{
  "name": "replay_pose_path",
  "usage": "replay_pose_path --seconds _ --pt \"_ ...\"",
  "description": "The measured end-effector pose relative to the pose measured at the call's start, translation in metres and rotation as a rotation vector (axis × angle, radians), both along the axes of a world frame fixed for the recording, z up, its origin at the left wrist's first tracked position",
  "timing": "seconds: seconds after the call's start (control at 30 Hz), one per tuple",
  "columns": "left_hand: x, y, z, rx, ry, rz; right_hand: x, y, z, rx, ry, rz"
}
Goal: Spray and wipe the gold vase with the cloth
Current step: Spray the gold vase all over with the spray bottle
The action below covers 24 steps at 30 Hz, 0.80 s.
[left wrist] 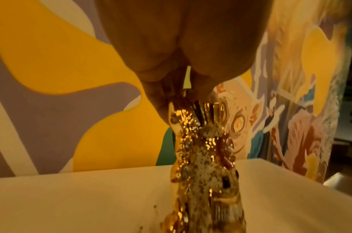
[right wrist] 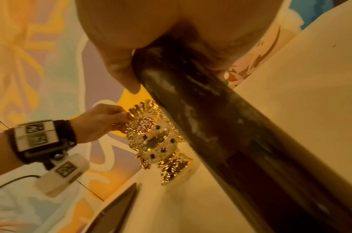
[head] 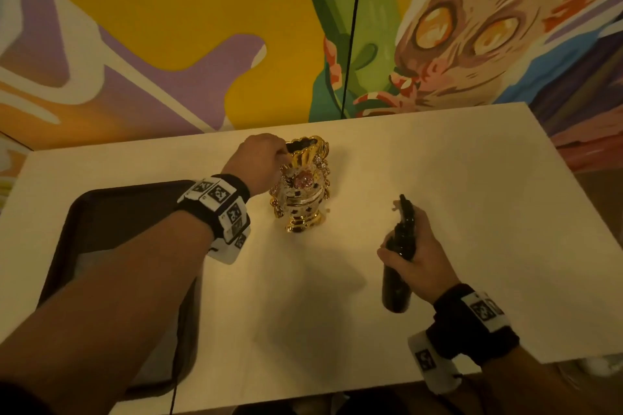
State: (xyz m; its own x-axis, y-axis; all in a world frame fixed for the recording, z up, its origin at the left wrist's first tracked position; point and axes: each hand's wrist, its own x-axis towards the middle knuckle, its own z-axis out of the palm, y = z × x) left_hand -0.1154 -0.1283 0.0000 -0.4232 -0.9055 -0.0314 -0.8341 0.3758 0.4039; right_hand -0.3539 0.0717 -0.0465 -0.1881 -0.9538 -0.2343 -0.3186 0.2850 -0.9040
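Observation:
The gold vase [head: 303, 189], ornate with a pink flower and dark studs, stands upright in the middle of the white table [head: 455, 172]. My left hand [head: 261, 160] pinches its fluted rim from the left; the wrist views show the vase [left wrist: 202, 165] close up and my fingers on the rim of the vase [right wrist: 153, 138]. My right hand [head: 416, 251] grips a dark spray bottle [head: 399, 266] to the right of the vase, nozzle pointing away toward the far side. The bottle [right wrist: 220, 126] fills the right wrist view. No cloth is clearly visible.
A dark brown tray [head: 111, 209] lies at the table's left, under my left forearm. A painted mural wall [head: 168, 44] rises directly behind the table. A thin black cable [head: 352, 30] hangs down the wall.

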Motion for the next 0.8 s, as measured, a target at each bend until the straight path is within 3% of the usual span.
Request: replay_pose_path --seconds 0.1,0.43,0.8 --pt "0.005 -0.012 0.009 0.099 0.042 0.083 0.022 -0.012 0.013 -0.01 0.008 0.031" --pt "0.04 -0.033 0.019 0.246 0.112 0.134 0.097 -0.05 0.047 -0.063 -0.105 0.126" --pt "0.059 -0.038 0.016 0.306 0.223 0.137 0.114 -0.072 0.049 -0.014 -0.088 0.155"
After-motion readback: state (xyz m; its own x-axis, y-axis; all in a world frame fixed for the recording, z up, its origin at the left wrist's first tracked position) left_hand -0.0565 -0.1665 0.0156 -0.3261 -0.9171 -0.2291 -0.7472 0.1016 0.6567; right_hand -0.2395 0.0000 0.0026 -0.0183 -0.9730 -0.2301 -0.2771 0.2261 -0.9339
